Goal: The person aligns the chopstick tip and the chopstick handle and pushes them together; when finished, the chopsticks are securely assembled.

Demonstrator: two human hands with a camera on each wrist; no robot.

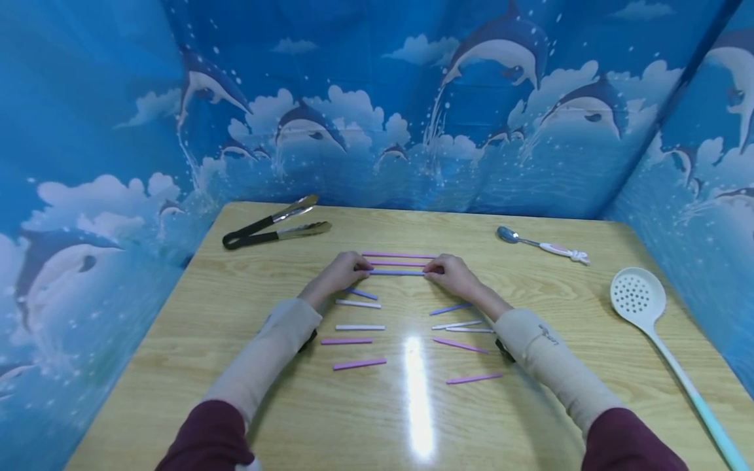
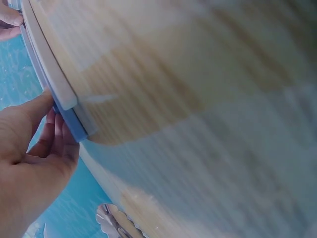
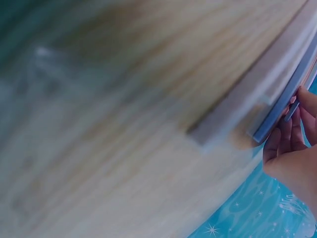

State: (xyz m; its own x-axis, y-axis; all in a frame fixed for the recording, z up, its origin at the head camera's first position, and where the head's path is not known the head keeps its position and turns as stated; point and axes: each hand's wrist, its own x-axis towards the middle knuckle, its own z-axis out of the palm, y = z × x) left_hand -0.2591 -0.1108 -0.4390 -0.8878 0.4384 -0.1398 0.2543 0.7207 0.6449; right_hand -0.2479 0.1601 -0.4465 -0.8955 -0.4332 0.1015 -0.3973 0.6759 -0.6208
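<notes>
A thin blue stick (image 1: 397, 272) spans the gap between my hands, parallel to two pink sticks (image 1: 406, 256) just behind it. My left hand (image 1: 347, 269) pinches its left end between thumb and fingers; my right hand (image 1: 452, 271) pinches the other end. The left wrist view shows the blue stick (image 2: 73, 124) at my left fingertips, with a pale stick (image 2: 52, 64) beside it. In the right wrist view, my right hand (image 3: 292, 148) is at the blue stick (image 3: 277, 116), and part of a second small blue piece shows by the fingers.
Shorter sticks lie in two groups nearer me: white (image 1: 360, 327) and pink (image 1: 360, 364) at left, blue (image 1: 450, 309) and pink (image 1: 474, 378) at right. Tongs (image 1: 273, 226) lie back left. A spoon (image 1: 542, 245) and a slotted skimmer (image 1: 639, 297) lie at right.
</notes>
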